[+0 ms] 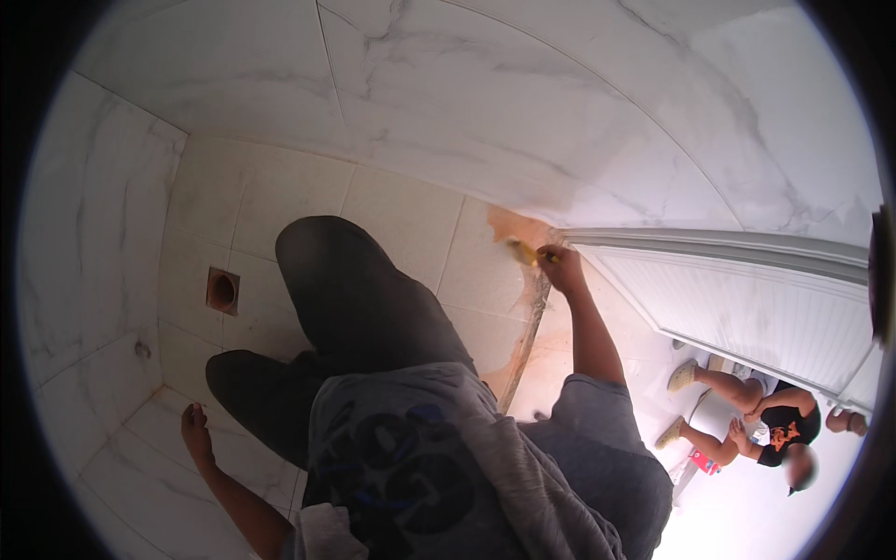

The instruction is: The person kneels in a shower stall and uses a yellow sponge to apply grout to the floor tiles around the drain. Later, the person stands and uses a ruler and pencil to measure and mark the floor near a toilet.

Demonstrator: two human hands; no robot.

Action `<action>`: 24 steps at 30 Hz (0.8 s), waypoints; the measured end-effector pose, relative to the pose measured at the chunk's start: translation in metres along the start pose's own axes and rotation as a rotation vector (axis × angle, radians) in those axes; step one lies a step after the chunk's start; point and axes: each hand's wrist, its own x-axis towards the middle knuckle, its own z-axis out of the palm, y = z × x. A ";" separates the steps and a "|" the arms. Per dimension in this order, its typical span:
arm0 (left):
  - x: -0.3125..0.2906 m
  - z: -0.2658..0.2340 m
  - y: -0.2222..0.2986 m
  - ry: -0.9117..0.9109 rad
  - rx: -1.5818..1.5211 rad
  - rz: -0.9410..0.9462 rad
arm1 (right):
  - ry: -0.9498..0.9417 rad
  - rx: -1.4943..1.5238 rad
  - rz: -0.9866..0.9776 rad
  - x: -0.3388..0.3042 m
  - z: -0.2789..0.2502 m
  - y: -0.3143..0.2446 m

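Standing near the yellow tool [522, 250]: marbled wall [532, 131], white door [747, 303].

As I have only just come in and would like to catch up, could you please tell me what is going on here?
The person's right hand holds a yellow hand tool, too blurred to tell its exact kind, at a reddish-brown smear on the tiled floor, close to the wall. The left hand is out to the other side, with nothing visible in it. A square opening in the floor lies near the person's bent knees. At right, another person is seated near the white door.
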 end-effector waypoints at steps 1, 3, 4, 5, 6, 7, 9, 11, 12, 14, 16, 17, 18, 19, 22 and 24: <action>0.000 0.001 -0.002 0.016 -0.003 -0.014 | -0.165 0.006 -0.087 -0.002 0.008 -0.004; -0.005 0.004 -0.003 0.013 -0.014 -0.032 | -0.510 0.248 -0.112 -0.004 0.030 -0.014; -0.009 0.006 -0.003 -0.002 -0.021 -0.037 | -0.407 0.279 -0.102 -0.001 0.043 -0.020; -0.013 0.007 -0.001 -0.013 -0.018 -0.036 | -0.433 0.368 -0.120 0.007 0.050 -0.022; -0.018 0.007 0.000 0.007 -0.032 -0.044 | -0.292 0.390 -0.038 0.016 0.052 -0.023; -0.023 0.007 0.002 0.026 -0.039 -0.047 | -0.198 0.522 -0.059 0.025 0.050 -0.021; -0.031 0.006 0.004 0.044 -0.029 -0.061 | 0.131 0.337 -0.003 0.041 0.029 -0.010; -0.036 0.007 0.005 0.055 -0.002 -0.086 | 0.340 0.010 0.017 0.044 0.011 -0.004; -0.038 0.009 0.006 0.038 -0.006 -0.094 | 0.273 0.046 0.058 0.043 0.012 -0.008; -0.040 0.016 0.006 0.055 0.015 -0.149 | -0.067 0.383 0.002 0.036 0.028 -0.026; -0.041 0.025 0.007 0.004 0.007 -0.103 | -0.104 0.690 -0.094 0.036 0.082 -0.070; -0.042 0.027 0.007 -0.019 0.019 -0.101 | -0.055 0.841 -0.087 0.042 0.108 -0.089; -0.043 0.028 0.006 -0.013 0.010 -0.097 | -0.001 0.833 0.000 0.045 0.119 -0.096; -0.044 0.028 0.006 -0.014 0.010 -0.095 | 0.046 0.921 -0.056 0.049 0.123 -0.095; -0.051 0.023 0.002 0.007 0.027 -0.100 | 0.310 0.867 0.191 0.054 0.095 -0.064; -0.055 0.020 -0.004 0.014 0.027 -0.121 | 0.487 0.639 0.268 0.040 0.057 -0.028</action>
